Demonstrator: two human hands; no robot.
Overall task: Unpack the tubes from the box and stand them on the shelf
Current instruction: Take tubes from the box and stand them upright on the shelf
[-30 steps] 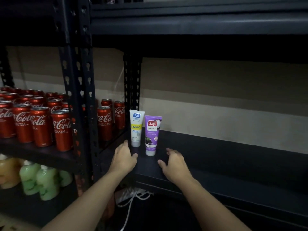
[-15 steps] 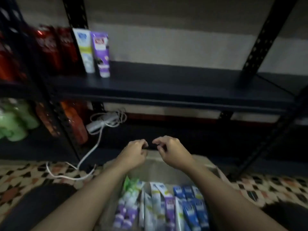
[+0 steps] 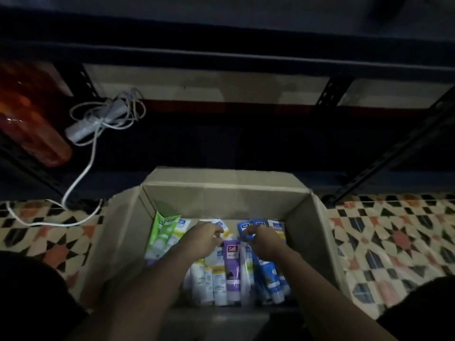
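An open cardboard box (image 3: 221,200) stands on the floor below me, packed with several tubes lying side by side. Green tubes (image 3: 160,237) fill the left, white-and-yellow ones and a purple tube (image 3: 232,267) the middle, blue tubes (image 3: 268,274) the right. Both hands are inside the box. My left hand (image 3: 202,238) curls its fingers on the top end of a white-and-yellow tube (image 3: 227,233). My right hand (image 3: 264,242) pinches the top of a blue tube (image 3: 244,227). The dark shelf (image 3: 221,57) runs across the top of the view; the tubes standing on it are out of frame.
A white power strip with its coiled cable (image 3: 98,119) lies on the lower shelf at the left, its cord trailing onto the patterned floor tiles (image 3: 394,242). An orange bottle (image 3: 32,126) sits at far left. A black shelf post (image 3: 394,148) slants at right.
My view has swung from the shelf down into the box. Both hands left the shelf edge, passed over the box rim and now rest on tubes inside.
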